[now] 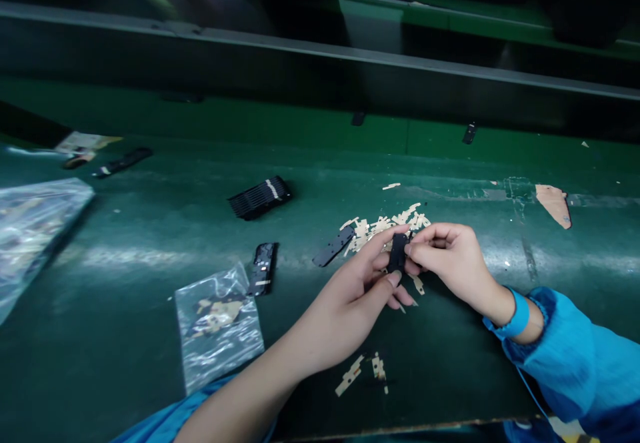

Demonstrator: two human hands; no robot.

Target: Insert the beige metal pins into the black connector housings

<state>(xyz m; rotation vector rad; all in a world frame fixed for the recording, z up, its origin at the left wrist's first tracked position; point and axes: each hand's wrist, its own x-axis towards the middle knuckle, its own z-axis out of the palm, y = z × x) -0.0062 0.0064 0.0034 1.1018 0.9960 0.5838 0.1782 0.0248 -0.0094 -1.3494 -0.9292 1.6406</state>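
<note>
Gripped slim black plastic plate (398, 253) in left hand (357, 289)

Closed right hand (450, 256) at its three-o'clock edge, thumb to forefinger. Had thin flat cream cut-outs (363, 231) heaped just beyond at eleven o'clock, ribbed black plastic stack (260, 199) farther at ten.

Right sleeve (565, 356): bright blue, loose, wrinkled, with gathered cuff (544, 303). A flat blue wristband (520, 315) encircles the operator's right wrist (535, 326); a thin blue cord (531, 387) hangs below. Left sleeve (173, 419): matching blue.
</note>
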